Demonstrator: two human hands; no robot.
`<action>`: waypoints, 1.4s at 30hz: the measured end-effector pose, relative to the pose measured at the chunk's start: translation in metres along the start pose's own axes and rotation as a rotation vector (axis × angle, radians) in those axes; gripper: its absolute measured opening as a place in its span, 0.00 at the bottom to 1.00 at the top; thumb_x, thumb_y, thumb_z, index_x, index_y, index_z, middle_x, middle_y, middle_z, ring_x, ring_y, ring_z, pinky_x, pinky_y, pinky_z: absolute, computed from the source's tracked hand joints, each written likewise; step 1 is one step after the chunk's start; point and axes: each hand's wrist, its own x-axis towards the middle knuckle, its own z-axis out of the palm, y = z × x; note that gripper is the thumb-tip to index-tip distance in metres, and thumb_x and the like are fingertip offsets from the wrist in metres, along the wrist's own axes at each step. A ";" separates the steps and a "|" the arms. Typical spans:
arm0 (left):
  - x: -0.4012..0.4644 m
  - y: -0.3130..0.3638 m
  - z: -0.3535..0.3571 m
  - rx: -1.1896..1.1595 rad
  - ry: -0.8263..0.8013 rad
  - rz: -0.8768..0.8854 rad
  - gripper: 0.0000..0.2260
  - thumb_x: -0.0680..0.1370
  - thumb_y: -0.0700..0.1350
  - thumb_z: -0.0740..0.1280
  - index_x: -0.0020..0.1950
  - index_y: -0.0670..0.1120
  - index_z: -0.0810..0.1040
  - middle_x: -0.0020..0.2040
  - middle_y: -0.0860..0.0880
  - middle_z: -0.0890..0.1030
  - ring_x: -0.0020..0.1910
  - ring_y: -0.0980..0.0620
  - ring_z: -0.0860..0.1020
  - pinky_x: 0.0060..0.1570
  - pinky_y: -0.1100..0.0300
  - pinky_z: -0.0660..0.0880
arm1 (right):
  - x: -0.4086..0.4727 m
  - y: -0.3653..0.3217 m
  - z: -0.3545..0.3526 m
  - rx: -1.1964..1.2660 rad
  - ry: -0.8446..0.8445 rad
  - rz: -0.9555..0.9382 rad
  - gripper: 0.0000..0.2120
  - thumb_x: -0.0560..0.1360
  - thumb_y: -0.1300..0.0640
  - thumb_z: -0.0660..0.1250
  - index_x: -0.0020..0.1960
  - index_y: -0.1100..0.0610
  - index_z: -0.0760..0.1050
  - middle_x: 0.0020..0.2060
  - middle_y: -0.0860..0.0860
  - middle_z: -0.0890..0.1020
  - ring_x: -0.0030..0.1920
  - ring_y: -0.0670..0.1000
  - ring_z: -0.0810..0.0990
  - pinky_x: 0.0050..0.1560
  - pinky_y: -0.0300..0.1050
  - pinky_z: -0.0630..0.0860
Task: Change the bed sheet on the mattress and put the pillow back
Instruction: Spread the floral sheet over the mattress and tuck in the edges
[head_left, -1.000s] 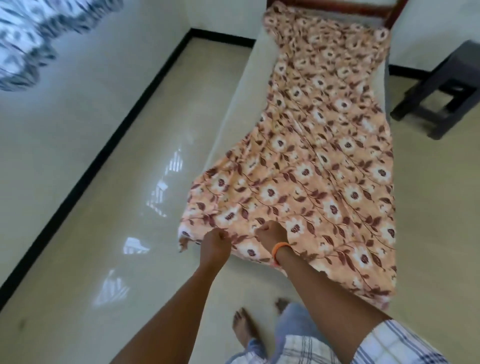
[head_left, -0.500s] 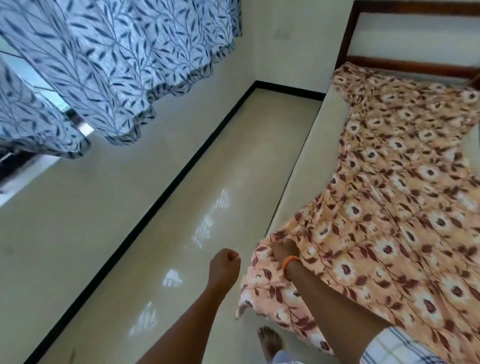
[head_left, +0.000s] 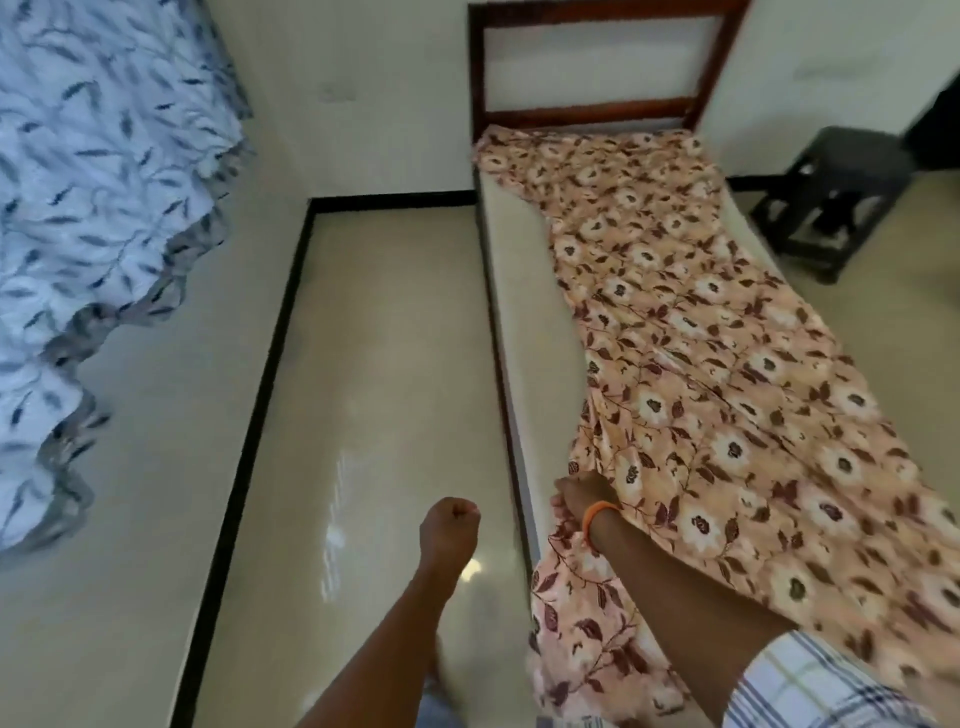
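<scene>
The left hand (head_left: 451, 525) is balled in a fist over the bare floor (head_left: 374, 364), holding nothing, while the right hand (head_left: 582, 496), an orange band (head_left: 597, 514) at its wrist, has its fingers bunched into the near left edge of the floral bed sheet (head_left: 727, 415). Off at nine o'clock from the hands a leaf-print curtain (head_left: 88, 208) hangs by the wall. Moving rightward, the mattress (head_left: 524, 291) shows a long pale strip along its left side, running toward twelve o'clock up to the wooden headboard (head_left: 587, 109); the sheet lies skewed over the rest, its near corner spilling off the foot of the bed at six o'clock. At two o'clock stands a dark stool (head_left: 836, 202). No pillow is in sight. I take this for the spreading step: the fresh sheet is on but not squared. The next move, I would say, calls for drawing that gripped edge leftward across the uncovered strip, the free hand taking hold further along so the cloth travels evenly rather than bunching.
</scene>
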 end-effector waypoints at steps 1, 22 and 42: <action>0.015 0.004 -0.013 0.011 -0.047 0.004 0.08 0.77 0.38 0.63 0.40 0.48 0.78 0.41 0.48 0.80 0.42 0.47 0.77 0.47 0.52 0.78 | 0.001 -0.006 0.009 0.045 0.045 0.019 0.06 0.78 0.60 0.62 0.47 0.61 0.76 0.34 0.56 0.81 0.28 0.51 0.76 0.24 0.38 0.69; 0.288 0.059 0.093 0.418 -0.429 -0.023 0.07 0.75 0.44 0.64 0.47 0.49 0.81 0.46 0.47 0.84 0.46 0.44 0.83 0.51 0.48 0.81 | 0.227 -0.002 0.065 -0.233 0.438 0.075 0.11 0.78 0.55 0.60 0.52 0.62 0.76 0.49 0.57 0.80 0.52 0.57 0.77 0.62 0.50 0.71; 0.417 0.007 0.281 0.277 -0.634 -0.320 0.25 0.71 0.52 0.75 0.63 0.42 0.77 0.48 0.42 0.83 0.41 0.46 0.83 0.44 0.51 0.82 | 0.314 0.058 0.107 1.102 -0.220 0.184 0.15 0.82 0.50 0.60 0.51 0.61 0.78 0.41 0.56 0.79 0.42 0.51 0.77 0.45 0.45 0.68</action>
